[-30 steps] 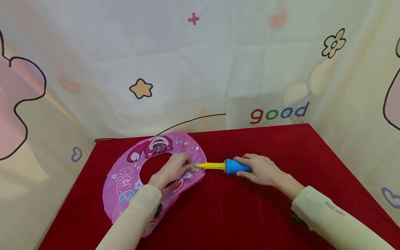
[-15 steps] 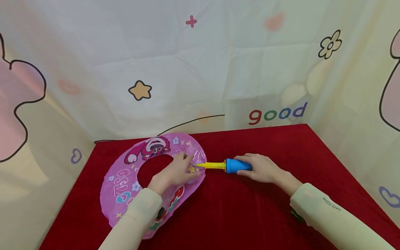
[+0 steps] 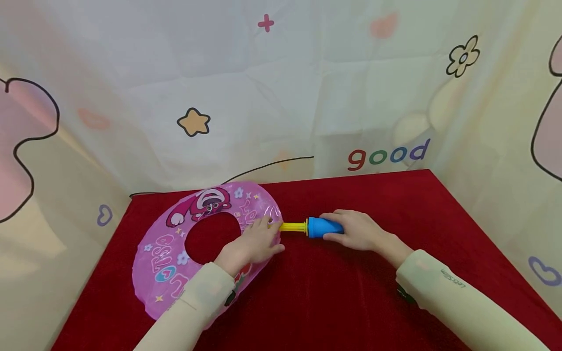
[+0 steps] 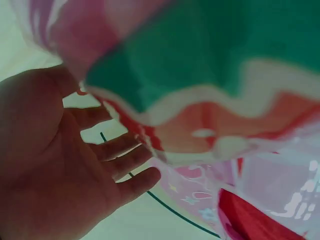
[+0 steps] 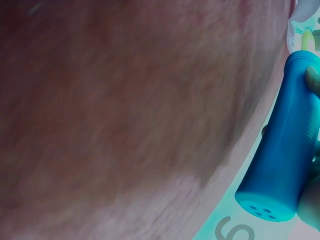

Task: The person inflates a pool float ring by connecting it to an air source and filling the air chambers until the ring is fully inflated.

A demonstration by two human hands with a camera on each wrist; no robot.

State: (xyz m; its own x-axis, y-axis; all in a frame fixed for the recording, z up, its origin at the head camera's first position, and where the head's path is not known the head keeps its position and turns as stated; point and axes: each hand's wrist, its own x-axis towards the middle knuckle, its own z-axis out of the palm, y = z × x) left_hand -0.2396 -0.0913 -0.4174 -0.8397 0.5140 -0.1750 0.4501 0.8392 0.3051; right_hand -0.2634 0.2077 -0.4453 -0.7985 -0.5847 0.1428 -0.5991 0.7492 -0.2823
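Note:
A pink inflatable swim ring (image 3: 151,285) with a printed bear, flowers and letters lies partly filled in the head view. My left hand (image 3: 253,243) rests over its right side with loosely spread fingers, covering the pump's tip and the ring's valve area. In the left wrist view, that hand's fingers (image 4: 135,182) extend beside the ring's printed film (image 4: 200,120). My right hand (image 3: 362,231) grips the blue barrel of a hand pump (image 3: 319,227). Its yellow ribbed shaft (image 3: 293,227) points left to the ring's right edge. The right wrist view shows the barrel's holed end cap (image 5: 265,210).
A red cloth (image 3: 333,292) covers the table. Behind and at both sides hangs a pale curtain (image 3: 246,112) with printed shapes and the word "good". A small dark green thing (image 3: 405,295) shows under my right sleeve.
My left hand lets go of its pinch at the pump's tip, spreads its fingers and moves over the ring's right side. The ring lies flatter and slightly further left; the right hand keeps holding the pump.

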